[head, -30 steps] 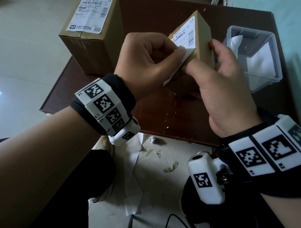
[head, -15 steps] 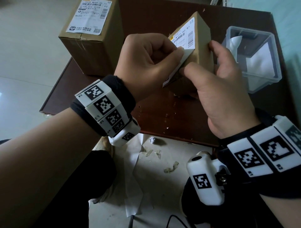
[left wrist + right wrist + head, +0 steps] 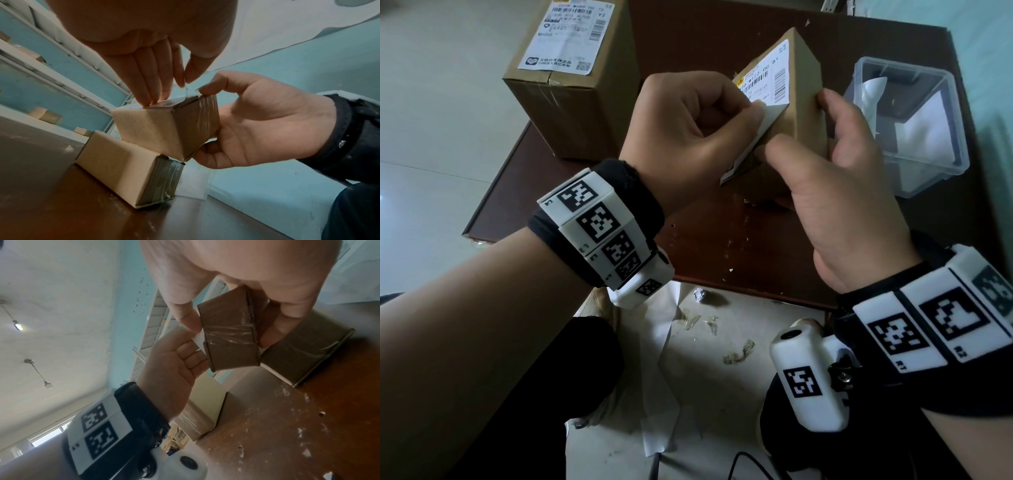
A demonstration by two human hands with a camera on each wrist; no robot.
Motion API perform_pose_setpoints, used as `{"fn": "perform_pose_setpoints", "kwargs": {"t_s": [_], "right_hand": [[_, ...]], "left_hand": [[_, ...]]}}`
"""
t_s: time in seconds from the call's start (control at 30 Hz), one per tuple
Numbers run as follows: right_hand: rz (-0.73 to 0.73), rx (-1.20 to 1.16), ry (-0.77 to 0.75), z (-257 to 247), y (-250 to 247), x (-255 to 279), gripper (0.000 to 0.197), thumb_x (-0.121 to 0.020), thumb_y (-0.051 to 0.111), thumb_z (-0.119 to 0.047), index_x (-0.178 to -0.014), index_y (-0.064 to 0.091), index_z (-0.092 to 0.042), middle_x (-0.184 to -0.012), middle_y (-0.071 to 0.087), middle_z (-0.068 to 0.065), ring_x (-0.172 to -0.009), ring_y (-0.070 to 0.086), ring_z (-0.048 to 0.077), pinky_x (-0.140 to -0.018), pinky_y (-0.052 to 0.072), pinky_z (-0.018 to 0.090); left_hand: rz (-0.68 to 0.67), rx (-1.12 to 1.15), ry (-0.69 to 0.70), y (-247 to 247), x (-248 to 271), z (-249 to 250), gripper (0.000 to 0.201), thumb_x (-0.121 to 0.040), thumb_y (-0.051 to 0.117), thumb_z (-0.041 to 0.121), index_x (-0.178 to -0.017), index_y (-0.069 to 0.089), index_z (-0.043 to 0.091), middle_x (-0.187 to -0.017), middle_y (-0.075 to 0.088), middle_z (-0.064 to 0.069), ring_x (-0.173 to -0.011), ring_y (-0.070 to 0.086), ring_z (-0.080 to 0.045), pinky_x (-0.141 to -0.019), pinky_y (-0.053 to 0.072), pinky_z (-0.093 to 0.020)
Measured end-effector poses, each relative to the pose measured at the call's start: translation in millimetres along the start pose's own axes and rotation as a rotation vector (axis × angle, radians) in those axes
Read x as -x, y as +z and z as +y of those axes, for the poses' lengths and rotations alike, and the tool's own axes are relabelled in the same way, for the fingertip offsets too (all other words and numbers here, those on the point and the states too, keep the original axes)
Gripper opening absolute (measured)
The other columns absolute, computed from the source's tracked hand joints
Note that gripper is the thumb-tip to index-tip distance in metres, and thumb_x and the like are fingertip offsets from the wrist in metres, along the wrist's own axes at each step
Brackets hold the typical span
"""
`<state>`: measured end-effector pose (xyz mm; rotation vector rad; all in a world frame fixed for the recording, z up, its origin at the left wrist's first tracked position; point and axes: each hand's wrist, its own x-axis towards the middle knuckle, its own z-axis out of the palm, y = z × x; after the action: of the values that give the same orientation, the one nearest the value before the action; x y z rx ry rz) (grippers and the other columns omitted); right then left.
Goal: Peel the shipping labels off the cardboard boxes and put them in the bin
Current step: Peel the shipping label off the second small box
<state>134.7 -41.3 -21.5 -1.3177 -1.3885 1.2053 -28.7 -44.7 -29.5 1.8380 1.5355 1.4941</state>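
Note:
A small cardboard box is held tilted above the brown table. My right hand grips it, thumb on the near face and fingers round the far side. Its white shipping label is partly peeled, and the loose flap hangs off the box's near edge. My left hand pinches that flap between thumb and forefinger. In the left wrist view the left fingertips sit on the label at the small box's top edge. The clear plastic bin stands at the right with white peeled labels in it.
A larger cardboard box with its own label stands at the table's back left corner. Another plain box lies on the table under the held one. Paper scraps litter the floor in front of the table.
The left hand has drawn the label flap slightly further off the box. The right thumb has slid down the near face. The box has barely moved.

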Motion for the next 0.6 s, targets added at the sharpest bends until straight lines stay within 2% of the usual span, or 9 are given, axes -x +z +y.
{"fn": "perform_pose_setpoints", "kwargs": {"t_s": [0.27, 0.4, 0.53, 0.6], "right_hand": [[0.005, 0.0, 0.011, -1.1, 0.5, 1.1, 0.073, -0.088, 0.075, -0.028, -0.154, 0.045, -0.032, -0.13, 0.068, -0.014, -0.112, 0.068, -0.003, -0.089, 0.057, 0.021], [0.006, -0.004, 0.007, -0.9, 0.5, 1.4, 0.073, -0.086, 0.074, -0.029, -0.154, 0.046, -0.032, -0.129, 0.069, -0.013, -0.111, 0.069, -0.001, -0.091, 0.058, 0.023], [0.005, -0.007, 0.007, -0.9, 1.2, 1.5, 0.073, -0.087, 0.074, -0.028, -0.154, 0.046, -0.031, -0.129, 0.069, -0.013, -0.11, 0.069, -0.002, -0.087, 0.058, 0.02], [0.001, -0.01, 0.008, -0.9, 1.2, 1.6, 0.074, -0.087, 0.074, -0.028, -0.155, 0.045, -0.03, -0.129, 0.069, -0.012, -0.11, 0.069, -0.002, -0.088, 0.059, 0.021]], "left_hand": [[0.012, 0.008, -0.001, 0.6, -0.1, -0.7, 0.019, -0.092, 0.072, 0.016, -0.08, 0.076, 0.003, -0.068, 0.072, -0.002, -0.058, 0.067, -0.015, -0.053, 0.042, -0.015], [0.01, -0.001, 0.007, 0.2, -0.6, -1.7, 0.019, -0.093, 0.072, 0.018, -0.081, 0.076, 0.003, -0.07, 0.073, -0.003, -0.06, 0.068, -0.015, -0.053, 0.045, -0.018], [0.019, -0.006, 0.005, 1.1, -0.2, -1.5, 0.019, -0.092, 0.071, 0.017, -0.08, 0.075, 0.003, -0.068, 0.072, 0.0, -0.058, 0.066, -0.011, -0.054, 0.041, -0.014], [0.019, -0.008, 0.005, 1.3, 0.1, -1.4, 0.019, -0.092, 0.071, 0.016, -0.08, 0.075, 0.002, -0.068, 0.071, 0.0, -0.059, 0.066, -0.013, -0.054, 0.041, -0.013]]}}
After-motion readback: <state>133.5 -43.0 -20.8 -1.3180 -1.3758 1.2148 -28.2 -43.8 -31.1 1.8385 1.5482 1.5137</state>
